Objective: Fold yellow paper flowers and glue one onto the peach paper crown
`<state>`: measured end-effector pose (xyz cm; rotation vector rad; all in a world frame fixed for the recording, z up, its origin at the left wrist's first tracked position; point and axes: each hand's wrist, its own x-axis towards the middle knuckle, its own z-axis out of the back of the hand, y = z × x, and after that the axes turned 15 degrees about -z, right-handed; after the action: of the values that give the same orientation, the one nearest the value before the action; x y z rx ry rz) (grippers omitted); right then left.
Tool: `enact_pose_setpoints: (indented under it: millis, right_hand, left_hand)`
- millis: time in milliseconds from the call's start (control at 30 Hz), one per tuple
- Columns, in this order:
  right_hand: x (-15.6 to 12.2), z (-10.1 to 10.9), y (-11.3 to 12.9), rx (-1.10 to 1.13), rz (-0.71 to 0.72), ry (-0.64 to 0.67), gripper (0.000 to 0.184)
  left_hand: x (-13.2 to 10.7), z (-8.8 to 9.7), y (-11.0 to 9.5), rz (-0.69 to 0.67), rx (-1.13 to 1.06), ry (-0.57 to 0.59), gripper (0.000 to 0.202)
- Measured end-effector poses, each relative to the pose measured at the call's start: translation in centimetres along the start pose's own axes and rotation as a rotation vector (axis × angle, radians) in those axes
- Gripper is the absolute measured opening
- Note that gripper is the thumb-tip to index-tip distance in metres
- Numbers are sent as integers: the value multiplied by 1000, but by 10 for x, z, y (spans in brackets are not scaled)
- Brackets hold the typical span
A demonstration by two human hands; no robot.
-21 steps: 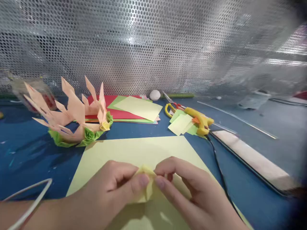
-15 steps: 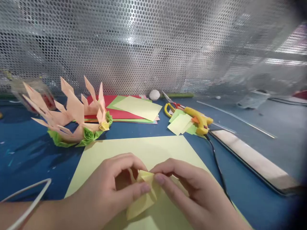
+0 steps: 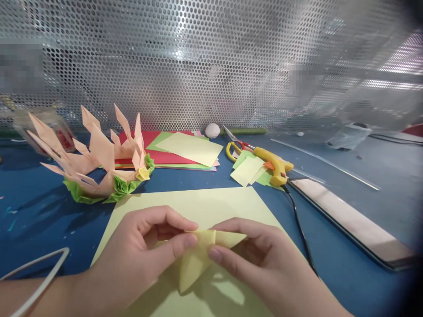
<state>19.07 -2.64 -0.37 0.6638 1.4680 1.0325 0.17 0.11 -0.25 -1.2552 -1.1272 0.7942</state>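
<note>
Between my hands is a small folded piece of yellow paper (image 3: 202, 251), with one pointed flap aiming down and another sticking out to the right. My left hand (image 3: 152, 246) pinches its left upper edge between thumb and forefinger. The thumb and fingers of my right hand (image 3: 256, 259) are closed on its right side; the fingertips behind the paper are hidden. Both hands are above a large pale yellow sheet (image 3: 198, 200) lying on the blue table.
A pink and green folded-paper crown (image 3: 102, 154) stands at left. Behind lie stacked coloured sheets (image 3: 188, 147), scissors (image 3: 231, 149), and a white ball (image 3: 212, 130). Rightward are a yellow glue gun (image 3: 277, 169) with its black cord, small paper squares (image 3: 247, 171), and a phone (image 3: 343, 220).
The folded paper has turned, so a pointed flap now shows at its right. My left hand has shifted slightly left and up, and my fingers have changed their hold.
</note>
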Motion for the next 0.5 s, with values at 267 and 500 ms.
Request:
enact_pose_setpoints:
  millis: [267, 500]
  right_hand:
    - [-3, 2, -1, -131, 273, -124, 10]
    - [-7, 6, 1, -431, 704, -258, 11]
  left_hand:
    - [-2, -1, 1, -3, -118, 53, 19]
    - [-3, -5, -1, 49, -193, 74, 17]
